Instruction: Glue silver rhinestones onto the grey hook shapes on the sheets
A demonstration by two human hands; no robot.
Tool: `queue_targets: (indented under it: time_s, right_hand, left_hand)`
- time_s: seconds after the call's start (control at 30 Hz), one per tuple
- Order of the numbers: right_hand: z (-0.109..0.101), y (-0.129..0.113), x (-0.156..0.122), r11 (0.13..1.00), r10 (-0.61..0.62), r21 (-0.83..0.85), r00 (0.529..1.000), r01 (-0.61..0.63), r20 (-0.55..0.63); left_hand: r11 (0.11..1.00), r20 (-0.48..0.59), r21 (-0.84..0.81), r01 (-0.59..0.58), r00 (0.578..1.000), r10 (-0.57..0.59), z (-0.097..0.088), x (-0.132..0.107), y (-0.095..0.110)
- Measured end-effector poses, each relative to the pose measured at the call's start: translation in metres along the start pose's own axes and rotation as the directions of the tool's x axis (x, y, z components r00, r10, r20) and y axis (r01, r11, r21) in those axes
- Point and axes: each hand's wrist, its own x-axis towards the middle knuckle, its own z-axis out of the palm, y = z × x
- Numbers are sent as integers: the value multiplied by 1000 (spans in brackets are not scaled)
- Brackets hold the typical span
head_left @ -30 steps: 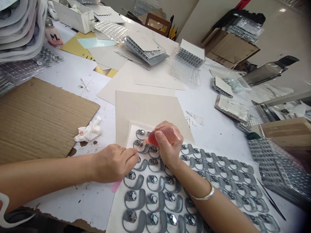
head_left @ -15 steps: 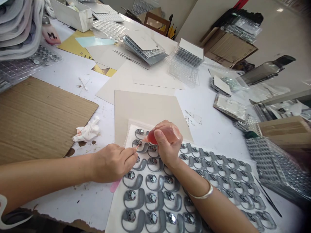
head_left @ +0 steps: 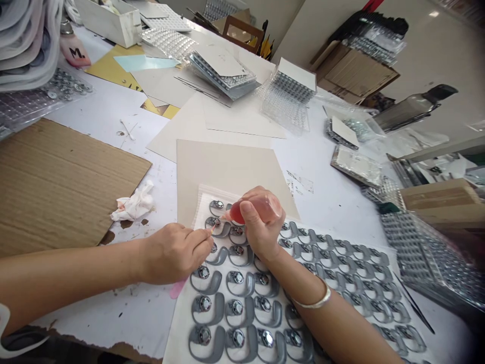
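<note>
My right hand (head_left: 261,227) is closed around a small squeeze bottle of red-pink liquid (head_left: 242,212), its nozzle pointing left and down at a grey hook-shaped piece with a clear stone (head_left: 215,223). My left hand (head_left: 178,253) pinches a thin pink stick (head_left: 178,288), whose tip rests beside the same piece. Both hands are over a white sheet (head_left: 182,323) lined with rows of several grey hook-shaped pieces, each set with a stone. A silver bangle (head_left: 314,302) circles my right wrist.
A large brown cardboard sheet (head_left: 56,182) lies to the left, a crumpled stained tissue (head_left: 133,205) beside it. Beige card sheets (head_left: 227,167) lie behind the work. Clear blister trays of stones (head_left: 288,98) and boxes (head_left: 439,199) crowd the far and right sides.
Both hands stay at the same grey piece; the whole view has shifted slightly up and left as my head moved.
</note>
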Motion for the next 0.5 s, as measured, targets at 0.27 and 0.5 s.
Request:
queue_targets:
  time_s: [0.27, 0.5]
  right_hand:
    - [0, -2, 0, 1000, -12, -23, 1000, 13, 18]
    - [-2, -1, 0, 999, 2, -35, 1000, -1, 13]
  left_hand:
    - [1000, 1, -17, 12, 1000, -12, 2, -2, 0]
    - [999, -9, -39, 1, 1000, -2, -1, 1, 0]
